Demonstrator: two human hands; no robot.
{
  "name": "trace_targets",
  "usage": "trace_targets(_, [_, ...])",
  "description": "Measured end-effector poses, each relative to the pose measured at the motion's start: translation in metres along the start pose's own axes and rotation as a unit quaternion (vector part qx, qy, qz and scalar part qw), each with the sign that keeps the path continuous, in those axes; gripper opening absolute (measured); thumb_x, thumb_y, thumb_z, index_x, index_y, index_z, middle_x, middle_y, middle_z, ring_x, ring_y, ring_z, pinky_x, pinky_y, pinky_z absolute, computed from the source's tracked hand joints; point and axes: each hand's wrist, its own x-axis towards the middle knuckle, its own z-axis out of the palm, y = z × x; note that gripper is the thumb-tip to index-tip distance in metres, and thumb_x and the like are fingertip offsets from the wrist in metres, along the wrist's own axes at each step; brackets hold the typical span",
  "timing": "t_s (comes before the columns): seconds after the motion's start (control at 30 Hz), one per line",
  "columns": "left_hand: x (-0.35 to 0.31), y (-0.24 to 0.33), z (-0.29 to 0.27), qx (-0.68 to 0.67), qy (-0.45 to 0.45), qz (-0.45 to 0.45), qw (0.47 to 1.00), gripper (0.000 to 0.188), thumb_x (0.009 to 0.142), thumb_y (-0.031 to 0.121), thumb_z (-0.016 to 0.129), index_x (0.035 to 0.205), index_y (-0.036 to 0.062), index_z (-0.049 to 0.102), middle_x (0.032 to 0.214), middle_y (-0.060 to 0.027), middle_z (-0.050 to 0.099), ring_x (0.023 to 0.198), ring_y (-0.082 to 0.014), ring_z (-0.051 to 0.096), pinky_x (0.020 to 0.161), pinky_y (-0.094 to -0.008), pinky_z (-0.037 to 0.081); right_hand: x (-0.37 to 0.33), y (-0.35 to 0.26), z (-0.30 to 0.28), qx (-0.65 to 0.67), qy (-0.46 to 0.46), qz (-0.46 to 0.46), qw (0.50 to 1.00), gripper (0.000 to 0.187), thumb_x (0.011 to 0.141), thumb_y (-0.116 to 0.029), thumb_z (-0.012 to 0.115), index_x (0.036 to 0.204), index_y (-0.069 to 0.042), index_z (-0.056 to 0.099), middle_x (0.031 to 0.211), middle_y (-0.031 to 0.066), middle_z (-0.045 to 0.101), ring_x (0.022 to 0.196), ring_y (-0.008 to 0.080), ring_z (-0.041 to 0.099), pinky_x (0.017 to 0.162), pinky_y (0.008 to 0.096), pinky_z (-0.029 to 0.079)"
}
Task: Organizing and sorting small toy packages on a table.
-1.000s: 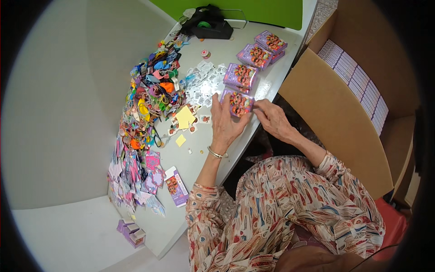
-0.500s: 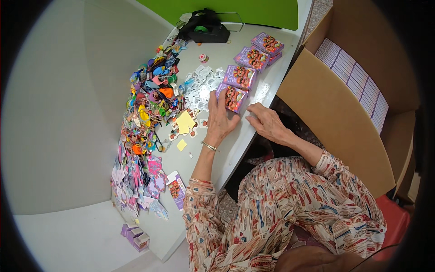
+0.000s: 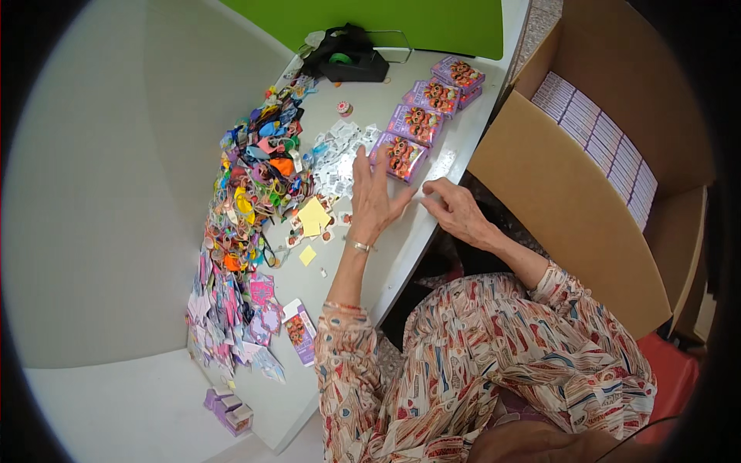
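Observation:
My left hand [image 3: 373, 199] is open, its fingers spread at the left edge of the nearest purple cardboard box [image 3: 402, 159]. Whether the fingertips touch that box I cannot tell. My right hand [image 3: 461, 212] hovers by the table's front edge, fingers loosely curled, thumb apart, nothing visible between them. Beyond the nearest box, more purple boxes with cartoon pictures form a slanting row: a second box [image 3: 417, 123], a third box [image 3: 434, 97] and a far box [image 3: 458, 73] that lies on another. Left of the row spreads a heap of small white printed slips [image 3: 340, 158].
A long pile of colourful small trinkets [image 3: 258, 177] lines the table's left side, with pink and purple card pieces [image 3: 262, 301] nearer. Yellow paper squares [image 3: 313, 217], a flattened purple box [image 3: 299, 332] and a black tape dispenser [image 3: 355, 65] lie about. A large carton [image 3: 571, 208] stands right.
The nearest boxes have shifted slightly away and to the right, the front one turning a little. My left fingers now lie less over the front box. My right hand has barely moved.

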Motion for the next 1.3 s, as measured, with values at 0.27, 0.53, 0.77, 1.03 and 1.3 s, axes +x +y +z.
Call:
trace_targets(0.27, [-0.067,0.055,-0.021,-0.046,0.024,-0.013,0.999,0.063,0.082,0.018,0.071,0.136,-0.0004,0.043,0.141,-0.0314,0.034,0.129,-0.0471,0.036,0.107,-0.0486,0.032,0.070,-0.001,-0.054,-0.243,0.223,-0.116,0.937,0.027,0.088,-0.012,0.062,0.111,0.001,0.057,0.102,0.0156,0.061,0.092,0.0289,0.058,0.079,0.0370,0.047])
trace_targets(0.53, [-0.113,0.096,-0.009,-0.110,-0.014,-0.058,0.992,0.047,0.083,0.016,0.071,0.123,-0.0007,0.054,0.138,-0.0249,0.042,0.126,-0.0415,0.042,0.103,-0.0430,0.038,0.126,0.024,-0.048,-0.381,0.081,-0.137,0.911,0.042,0.095,-0.037,0.049,0.114,-0.001,0.058,0.117,0.0145,0.057,0.114,0.0313,0.050,0.096,0.0483,0.036])
trace_targets(0.77, [-0.131,0.096,-0.002,-0.117,-0.011,-0.072,0.990,0.043,0.083,0.016,0.071,0.119,-0.0009,0.057,0.137,-0.0242,0.043,0.125,-0.0399,0.044,0.101,-0.0413,0.040,0.129,0.027,-0.038,-0.441,-0.007,-0.017,0.897,0.065,0.093,-0.056,0.045,0.119,0.002,0.057,0.128,0.0163,0.053,0.125,0.0321,0.043,0.099,0.0564,0.032])
trace_targets(1.03, [-0.137,0.106,-0.008,-0.171,-0.011,-0.089,0.981,0.041,0.083,0.014,0.071,0.117,-0.0036,0.057,0.136,-0.0260,0.044,0.124,-0.0436,0.044,0.101,-0.0460,0.039,0.126,0.018,-0.038,-0.463,0.003,-0.019,0.886,0.076,0.089,-0.060,0.049,0.128,0.005,0.048,0.133,0.0207,0.047,0.131,0.0360,0.035,0.103,0.0570,0.028])
trace_targets(1.3, [-0.143,0.104,-0.007,-0.149,-0.012,-0.098,0.984,0.040,0.083,0.016,0.071,0.117,-0.0008,0.059,0.135,-0.0217,0.047,0.123,-0.0385,0.047,0.099,-0.0408,0.042,0.095,-0.006,-0.032,-0.395,-0.024,-0.111,0.912,0.067,0.092,-0.051,0.051,0.129,0.005,0.045,0.132,0.0215,0.048,0.127,0.0375,0.040,0.107,0.0476,0.028])
